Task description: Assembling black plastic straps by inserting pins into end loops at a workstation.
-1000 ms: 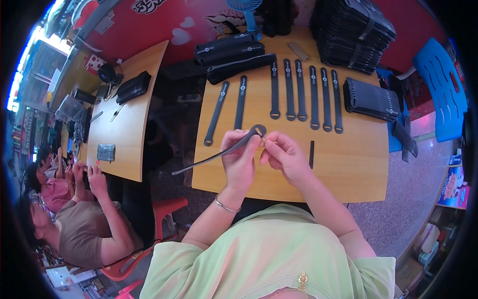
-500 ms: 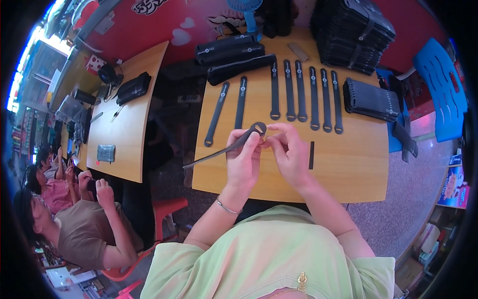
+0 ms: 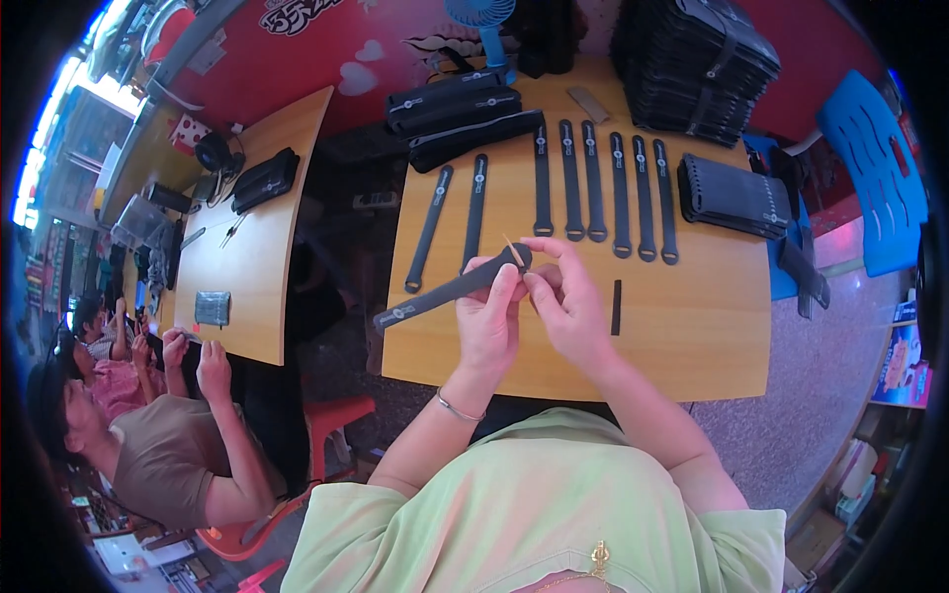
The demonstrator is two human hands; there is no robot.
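My left hand (image 3: 489, 314) grips a dark grey strap (image 3: 435, 298) near its rounded, slotted end, thumb on top. The strap's long tail slants down to the left, its light printed mark facing up. My right hand (image 3: 571, 308) is closed at the slotted end, thumb and fingertips pinched against its edge. A thin tan sliver (image 3: 511, 245) sticks up at that end; I cannot tell what it is. Beyond my hands, several similar straps (image 3: 621, 198) lie in a row on the wooden table (image 3: 692, 336), slotted ends toward me. Two more straps (image 3: 425, 232) lie to the left.
A short black strip (image 3: 617, 308) lies right of my right hand. Black pouches (image 3: 455, 114) and tall black stacks (image 3: 692, 74) stand at the back, with another black bundle (image 3: 733, 196) at right. A blue chair (image 3: 875, 178) stands right; a co-worker (image 3: 168, 455) sits left.
The held strap has turned so its flat printed face shows instead of its edge. The tan sliver now sticks up at the slotted end. Both hands stay nearly in place.
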